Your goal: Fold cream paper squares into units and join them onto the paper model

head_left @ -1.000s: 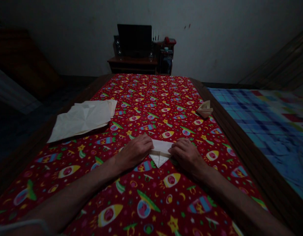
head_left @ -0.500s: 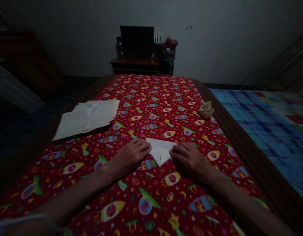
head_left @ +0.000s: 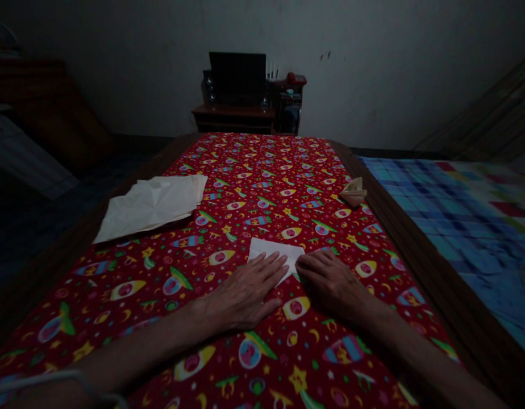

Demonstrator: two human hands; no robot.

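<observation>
A small folded sheet of white paper (head_left: 279, 247) lies on the red patterned cloth (head_left: 249, 224) in front of me. My left hand (head_left: 254, 287) rests flat across the paper's left and lower part, fingers stretched out, hiding its pointed end. At the paper's right edge is my right hand (head_left: 328, 275), its fingers curled and pinching that edge against the cloth. The thumb of the right hand is mostly hidden.
Creased pale paper sheets (head_left: 155, 201) lie stacked at the left edge of the table. A folded yellowish paper piece (head_left: 353, 193) sits near the right edge. Beyond the far end stands a desk with a dark monitor (head_left: 237, 78). A blue plaid sheet (head_left: 420, 210) spreads at right.
My left hand has moved right from the paper's left edge and now lies spread over it. My right hand stays at the right edge. The view has shifted slightly.
</observation>
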